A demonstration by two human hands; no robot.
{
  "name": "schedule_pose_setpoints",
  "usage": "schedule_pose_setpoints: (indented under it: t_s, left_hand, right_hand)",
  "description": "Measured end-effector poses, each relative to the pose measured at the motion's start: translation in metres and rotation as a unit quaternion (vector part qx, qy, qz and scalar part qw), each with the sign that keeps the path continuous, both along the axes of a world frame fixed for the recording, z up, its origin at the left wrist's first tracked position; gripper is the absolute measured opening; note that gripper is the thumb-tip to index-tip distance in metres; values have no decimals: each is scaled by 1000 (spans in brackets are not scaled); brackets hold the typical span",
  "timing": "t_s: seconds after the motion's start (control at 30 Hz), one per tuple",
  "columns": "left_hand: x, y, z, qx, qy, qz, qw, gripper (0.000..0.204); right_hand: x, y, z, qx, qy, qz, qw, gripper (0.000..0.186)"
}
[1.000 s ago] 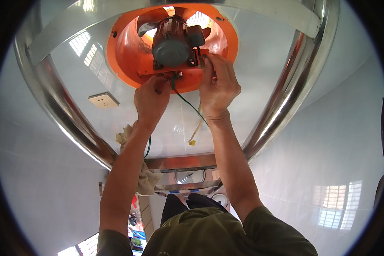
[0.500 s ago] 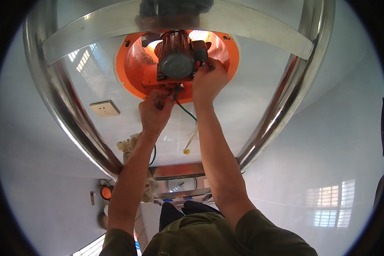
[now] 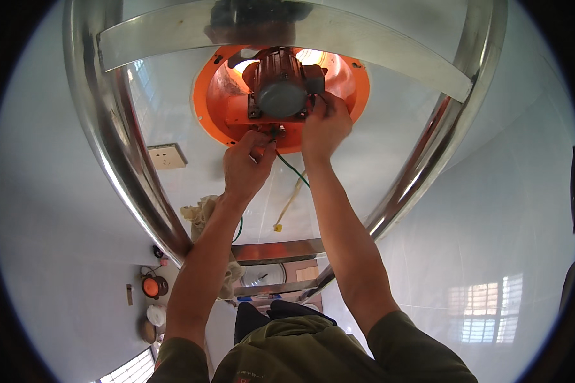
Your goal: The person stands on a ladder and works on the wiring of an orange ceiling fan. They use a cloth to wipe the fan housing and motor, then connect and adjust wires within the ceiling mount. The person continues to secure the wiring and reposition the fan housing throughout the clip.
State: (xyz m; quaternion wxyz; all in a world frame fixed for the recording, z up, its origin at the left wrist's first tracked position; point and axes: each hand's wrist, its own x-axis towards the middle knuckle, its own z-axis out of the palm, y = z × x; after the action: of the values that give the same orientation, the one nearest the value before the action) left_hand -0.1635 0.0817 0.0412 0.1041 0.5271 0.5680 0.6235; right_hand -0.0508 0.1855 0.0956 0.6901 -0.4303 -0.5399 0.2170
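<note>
A grey and dark motor (image 3: pixel 281 96) sits in a round orange fan housing (image 3: pixel 209 105) set in a white tiled wall. My left hand (image 3: pixel 249 159) is closed at the housing's lower rim, fingertips pinched on the green wire (image 3: pixel 294 171) hanging from under the motor; what else they hold is hidden. My right hand (image 3: pixel 326 127) is closed beside the motor's terminal box (image 3: pixel 314 79), fingertips on something small and dark that I cannot make out. A pale strap with a yellow end (image 3: pixel 278 227) hangs below.
A stainless ladder frame (image 3: pixel 140 166) surrounds my arms, with a crossbar above and rungs below. A socket (image 3: pixel 166 156) is left of the housing. Crumpled beige cloth (image 3: pixel 198 214) hangs by my left forearm. Pots (image 3: pixel 152 287) and a round lid (image 3: pixel 262 274) lie far below.
Since a second ago the view has shifted, so the crossbar covers the housing's top and both hands appear lower. My right fingers have curled in closer at the terminal box; my left pinch stays.
</note>
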Motion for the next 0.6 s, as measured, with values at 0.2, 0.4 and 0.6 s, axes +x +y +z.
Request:
schedule_pose_setpoints:
  t_s: [0.2,0.4,0.6]
  left_hand:
    - [-5,-1,-4,-31,-100,-66,992,12]
    - [-1,2,2,-39,-258,-191,946,13]
    - [-1,1,3,-120,-266,-212,933,21]
  right_hand:
    - [32,-52,-14,108,-49,-18,993,13]
    - [77,-75,-29,-230,90,157,956,23]
    - [88,-51,-64,-269,-93,160,945,31]
